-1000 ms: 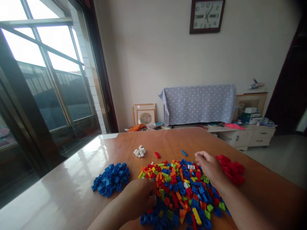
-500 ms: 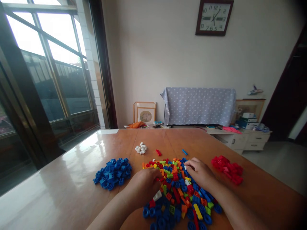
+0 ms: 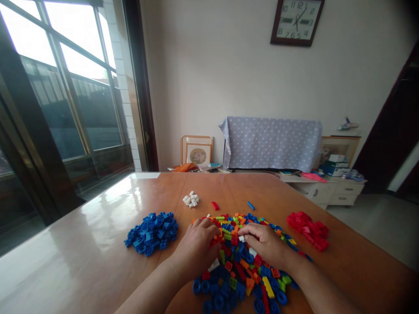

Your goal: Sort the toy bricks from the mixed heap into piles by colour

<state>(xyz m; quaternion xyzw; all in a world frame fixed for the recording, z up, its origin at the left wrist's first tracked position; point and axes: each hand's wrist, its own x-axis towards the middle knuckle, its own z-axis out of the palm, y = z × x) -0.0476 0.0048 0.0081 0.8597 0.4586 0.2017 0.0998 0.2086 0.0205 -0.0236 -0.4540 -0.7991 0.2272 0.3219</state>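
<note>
A mixed heap of toy building bricks [image 3: 238, 277] in several colours lies in front of me. My right hand [image 3: 266, 242] is over its right side, thumb and forefinger closed on a small white brick [image 3: 242, 238]. At the heap's left edge, my left hand [image 3: 200, 242] is palm down, fingers bent and thumb apart from them; I see nothing held in it. Close to its thumb lies a white piece [image 3: 214, 264]. A pile of blue bricks [image 3: 152, 233] sits to the left, red bricks [image 3: 308, 230] to the right, and a small white cluster [image 3: 190, 199] farther back.
Beyond the heap, a single red brick [image 3: 214, 205] and a blue brick [image 3: 250, 205] lie on the glossy wooden table [image 3: 98, 244]. Behind the table stands a low white cabinet [image 3: 340, 192], with a dotted cloth [image 3: 271, 144] draped over something on it.
My right hand has moved left and nearer to me, carrying the small white brick. My left hand has lifted its fingers and spread them a little. The view has shifted slightly.
</note>
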